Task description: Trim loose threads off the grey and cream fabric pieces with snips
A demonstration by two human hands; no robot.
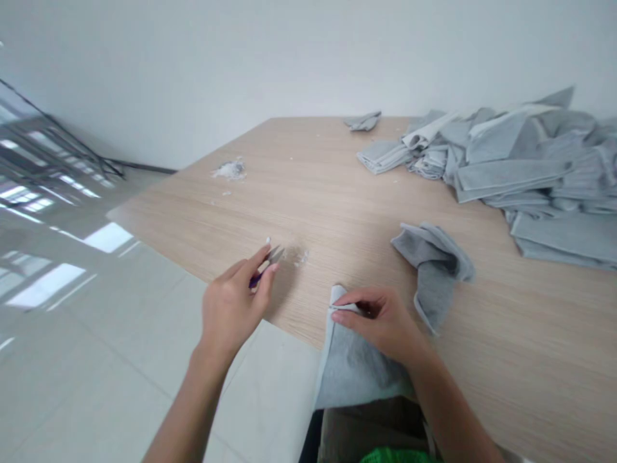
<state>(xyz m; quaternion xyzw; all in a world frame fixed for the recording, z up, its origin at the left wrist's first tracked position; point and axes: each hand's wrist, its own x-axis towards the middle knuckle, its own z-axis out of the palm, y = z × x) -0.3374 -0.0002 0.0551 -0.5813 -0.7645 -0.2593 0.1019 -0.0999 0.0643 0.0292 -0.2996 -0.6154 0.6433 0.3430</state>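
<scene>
My left hand (236, 292) is closed around small thread snips (276, 254) with a purple handle, their short blades pointing away over the table. Between the thumb and fingers of my right hand (383, 321) is the folded, pale-edged corner of a grey cloth (359, 366). That cloth hangs over the table's front edge toward my lap. A small scatter of thread bits (299, 257) lies just beyond the snips. To the right of my right hand rests a crumpled grey cloth (436, 267), apart from the held one.
Many grey cloths form a large heap (530, 161) at the back right of the wooden table (328, 206). One small cloth (364, 122) lies by the wall. A clump of lint (230, 169) sits at the back left. Tiled floor (120, 360) runs along the left.
</scene>
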